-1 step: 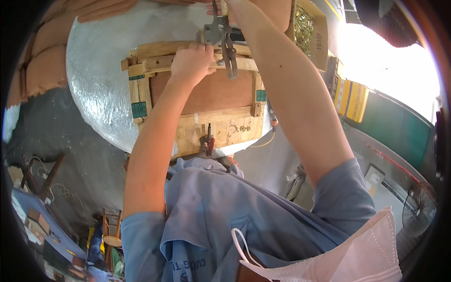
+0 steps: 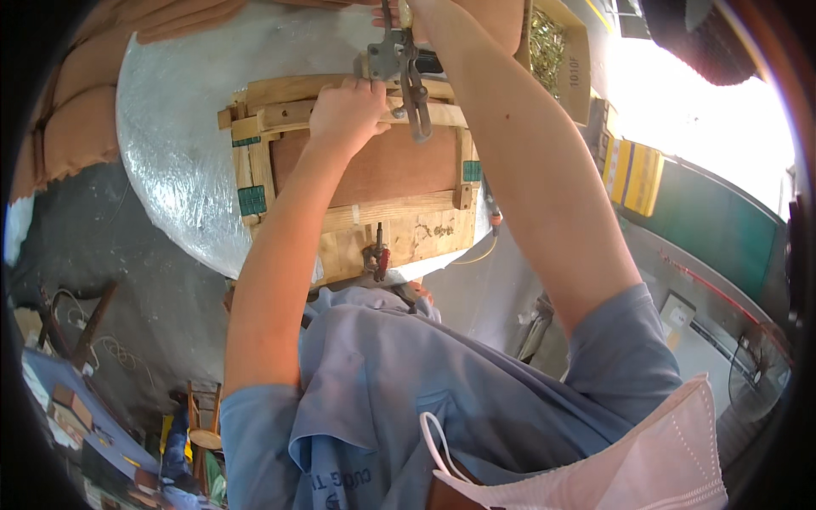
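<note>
Seen from above, a wooden frame (image 2: 357, 183) lies on a silvery round bench (image 2: 170, 161). The left hand (image 2: 347, 112) presses curled fingers on its twelve o'clock rail. The right hand (image 2: 416, 13), mostly cropped, grips a metal clamp tool (image 2: 404, 72) just beside; fastening looks unfinished.
</note>
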### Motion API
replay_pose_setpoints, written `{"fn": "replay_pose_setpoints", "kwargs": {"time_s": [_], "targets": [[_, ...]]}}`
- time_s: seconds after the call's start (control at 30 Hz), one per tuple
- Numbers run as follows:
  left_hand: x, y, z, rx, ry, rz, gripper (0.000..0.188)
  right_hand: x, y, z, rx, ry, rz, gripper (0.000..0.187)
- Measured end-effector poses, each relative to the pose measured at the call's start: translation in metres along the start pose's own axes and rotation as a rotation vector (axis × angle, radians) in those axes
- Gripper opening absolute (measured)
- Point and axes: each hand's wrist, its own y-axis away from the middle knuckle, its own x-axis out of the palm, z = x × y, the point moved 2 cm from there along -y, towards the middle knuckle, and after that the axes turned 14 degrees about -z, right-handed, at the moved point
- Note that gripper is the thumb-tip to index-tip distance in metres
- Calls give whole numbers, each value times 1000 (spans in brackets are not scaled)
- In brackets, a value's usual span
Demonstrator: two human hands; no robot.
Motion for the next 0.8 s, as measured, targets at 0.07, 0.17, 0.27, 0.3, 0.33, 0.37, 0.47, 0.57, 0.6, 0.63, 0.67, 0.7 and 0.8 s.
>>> {"fn": "replay_pose_setpoints", "kwargs": {"time_s": [0.07, 0.17, 0.27, 0.3, 0.33, 0.37, 0.47, 0.57, 0.6, 0.63, 0.67, 0.7, 0.8], "targets": [[2, 1, 5, -15, 18, -6, 59, 10, 4, 1, 31, -40, 65, 50], [9, -1, 6, 10, 40, -97, 54, 4, 11, 9, 67, -59, 111, 49], [16, -3, 11, 27, 36, -183, 46, 9, 14, 18, 95, -67, 156, 50], [19, -3, 12, 21, 34, -166, 49, 11, 15, 21, 107, -75, 172, 50], [20, -2, 10, 25, 33, -146, 52, 8, 18, 22, 125, -77, 173, 50], [22, -2, 8, 27, 31, -126, 55, 6, 20, 25, 140, -80, 178, 50], [25, -5, 8, 42, -51, -143, 56, 5, 28, 28, 179, -80, 199, 51], [26, -3, 8, 34, -70, -194, 56, 9, 28, 32, 204, -89, 213, 52], [27, -4, 8, 38, -74, -191, 55, 9, 27, 33, 210, -87, 216, 52], [27, -5, 8, 44, -78, -190, 55, 10, 27, 34, 214, -87, 220, 53], [28, -6, 8, 51, -82, -189, 54, 11, 26, 37, 217, -92, 224, 53], [29, -6, 9, 47, -79, -203, 54, 12, 26, 39, 227, -97, 229, 54], [28, -8, 9, 43, -67, -220, 53, 13, 26, 43, 237, -82, 233, 56]]}}
